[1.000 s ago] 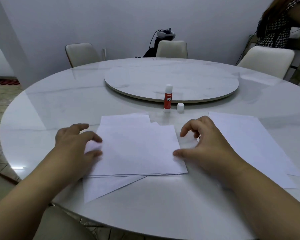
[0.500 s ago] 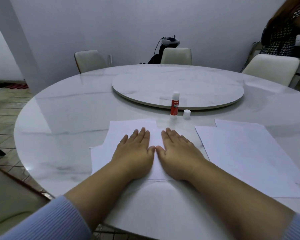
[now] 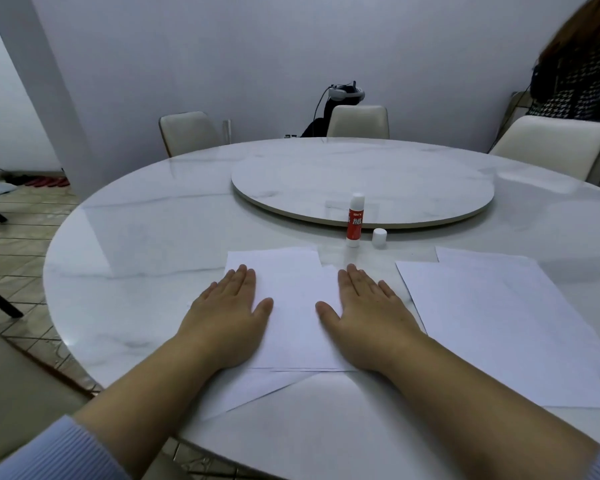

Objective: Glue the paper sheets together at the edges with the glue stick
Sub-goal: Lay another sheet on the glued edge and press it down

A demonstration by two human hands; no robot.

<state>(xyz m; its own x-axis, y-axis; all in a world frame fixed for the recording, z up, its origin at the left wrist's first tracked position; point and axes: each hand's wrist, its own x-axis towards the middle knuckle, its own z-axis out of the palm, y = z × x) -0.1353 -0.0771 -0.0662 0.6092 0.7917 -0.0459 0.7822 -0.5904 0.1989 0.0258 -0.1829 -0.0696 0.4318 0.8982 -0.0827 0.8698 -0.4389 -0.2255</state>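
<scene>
- Your left hand (image 3: 227, 313) and right hand (image 3: 364, 311) lie flat on the paper stack (image 3: 291, 306), fingers straight and together, hiding its side edges.
- Glue stick (image 3: 355, 220) stands uncapped beyond the stack, cap (image 3: 379, 238) beside.
- More sheets (image 3: 499, 323) at right, cut off by the frame.

Left hand (image 3: 227, 315) flat, palm down, fingers straight. Right hand (image 3: 368, 317) the same. Both arms reaching up from the bottom corners.

I have one wide-angle view, head-worn, facing forward and down across the round tabletop (image 3: 153, 244); my hands (image 3: 229, 317) lie close at lower centre, the far wall along the top.
</scene>
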